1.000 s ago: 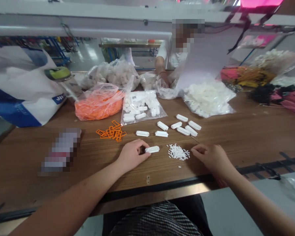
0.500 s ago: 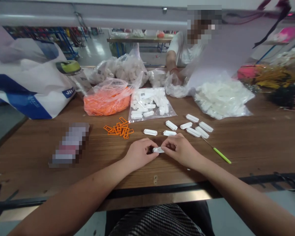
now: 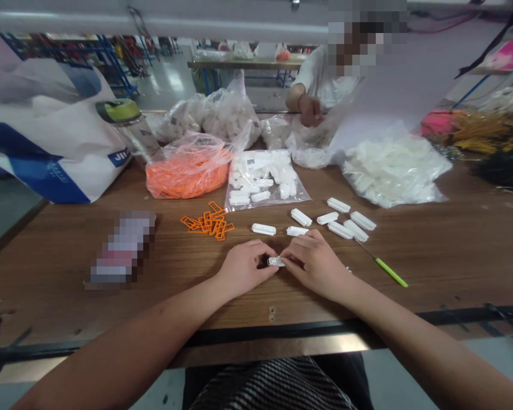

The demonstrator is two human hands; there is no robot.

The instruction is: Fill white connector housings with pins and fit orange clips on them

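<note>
Between my two hands is a small white plastic connector housing [image 3: 275, 261] with rows of holes on its upper face. My left hand [image 3: 247, 266] pinches its left end between thumb and index finger. The fingers of my right hand [image 3: 314, 262] close on its right end and hide part of it. Just beyond my fingers lie similar white housings, one [image 3: 264, 229] to the left and one [image 3: 296, 231] partly behind my right hand. Several more white pieces [image 3: 341, 229] lie to the right, beside a thin metal pick with a green handle [image 3: 391, 272].
Loose orange frames [image 3: 209, 221] lie left of centre, before a bag of orange frames [image 3: 183, 173]. Behind are a bag of white housings [image 3: 260, 176], a bag of whitish parts [image 3: 393, 171] and a bottle [image 3: 132, 128]. A blurred-out object [image 3: 122, 247] lies left. A co-worker [image 3: 325, 80] sits opposite.
My hands keep hold of the white housing at nearly the same spot. The view has shifted slightly. Across the table, the co-worker's hand has risen a little from the bag.
</note>
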